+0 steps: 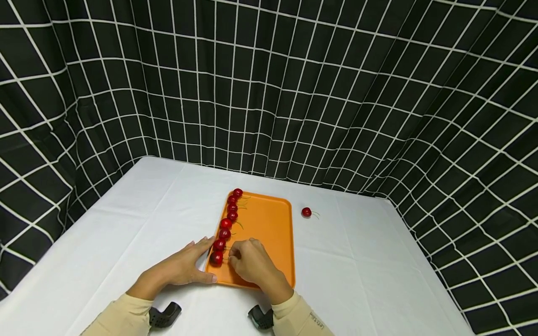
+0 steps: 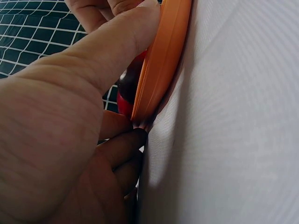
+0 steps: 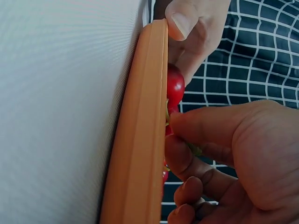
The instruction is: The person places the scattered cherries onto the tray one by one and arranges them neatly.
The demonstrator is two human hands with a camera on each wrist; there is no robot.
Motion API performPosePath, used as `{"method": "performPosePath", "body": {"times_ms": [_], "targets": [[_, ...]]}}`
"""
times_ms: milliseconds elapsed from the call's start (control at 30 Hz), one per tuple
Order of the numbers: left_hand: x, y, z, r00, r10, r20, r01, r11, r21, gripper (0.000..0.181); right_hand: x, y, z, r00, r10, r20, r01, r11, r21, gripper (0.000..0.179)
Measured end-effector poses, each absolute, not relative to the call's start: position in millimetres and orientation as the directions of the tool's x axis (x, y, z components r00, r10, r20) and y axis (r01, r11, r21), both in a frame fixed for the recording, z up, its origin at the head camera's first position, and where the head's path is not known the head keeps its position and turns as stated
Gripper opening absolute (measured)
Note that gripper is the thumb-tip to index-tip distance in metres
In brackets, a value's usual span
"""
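Several red cherries (image 1: 225, 224) form a row along the left side of the orange tray (image 1: 269, 219), most with stems pointing right. My left hand (image 1: 182, 264) spans the tray's near left corner, its straight fingers along the left rim and its thumb (image 2: 126, 35) against the near rim. Over the tray, my right hand (image 1: 251, 262) pinches a green stem (image 3: 194, 149) between thumb and forefinger, just right of the nearest cherry (image 1: 216, 258). That cherry sits in the corner beside the left hand, as the right wrist view also shows.
One loose cherry (image 1: 306, 212) with its stem lies on the white tablecloth (image 1: 357, 261), right of the tray. A black curtain with a white grid (image 1: 252, 93) encloses the table at the back and sides. Black wrist devices (image 1: 165, 316) sit below both hands.
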State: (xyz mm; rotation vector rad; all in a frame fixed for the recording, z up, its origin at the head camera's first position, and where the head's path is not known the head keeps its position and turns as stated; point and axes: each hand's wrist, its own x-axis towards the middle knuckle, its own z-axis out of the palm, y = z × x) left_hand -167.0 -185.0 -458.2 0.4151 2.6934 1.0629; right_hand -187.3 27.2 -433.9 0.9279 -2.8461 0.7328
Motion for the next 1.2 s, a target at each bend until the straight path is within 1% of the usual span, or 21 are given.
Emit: {"method": "performPosePath", "body": {"times_ms": [133,333,533,633,800,900,967,1100,1200], "targets": [[-167,-185,-459,-0.936,0.340,-0.094,0.184,0.698,0.692,0.108,-187,27,-433,-0.807,-0.562,0.180,-0.580,0.697,-0.423,0.010],[-168,-185,-460,-0.937,0.333,-0.102,0.175,0.703,0.690,0.109,-188,27,-433,-0.798,-0.582,0.159,-0.592,0.704,-0.393,0.007],[-169,-186,-462,-0.940,0.322,-0.112,0.162,0.713,0.682,0.109,-189,30,-433,-0.789,-0.590,0.172,-0.604,0.694,-0.391,0.004],[-169,-186,-461,-0.939,0.323,-0.114,0.163,0.714,0.681,0.108,-190,33,-430,-0.794,-0.579,0.184,-0.597,0.685,-0.419,0.002],[-169,-185,-459,-0.936,0.336,-0.106,0.177,0.709,0.683,0.107,-195,48,-412,-0.837,-0.510,0.197,-0.529,0.665,-0.527,0.001],[-169,-184,-457,-0.937,0.335,-0.102,0.177,0.703,0.688,0.107,-203,64,-397,-0.860,-0.435,0.268,-0.505,0.642,-0.577,0.001],[-169,-183,-456,-0.939,0.329,-0.102,0.170,0.701,0.693,0.108,-210,75,-388,-0.851,-0.387,0.355,-0.525,0.608,-0.596,0.003],[-168,-183,-457,-0.943,0.314,-0.112,0.154,0.708,0.690,0.109,-228,101,-379,-0.785,-0.284,0.551,-0.609,0.522,-0.597,0.008],[-168,-184,-459,-0.946,0.302,-0.113,0.148,0.717,0.682,0.110,-243,119,-375,-0.751,-0.182,0.635,-0.633,0.471,-0.614,0.013]]}}
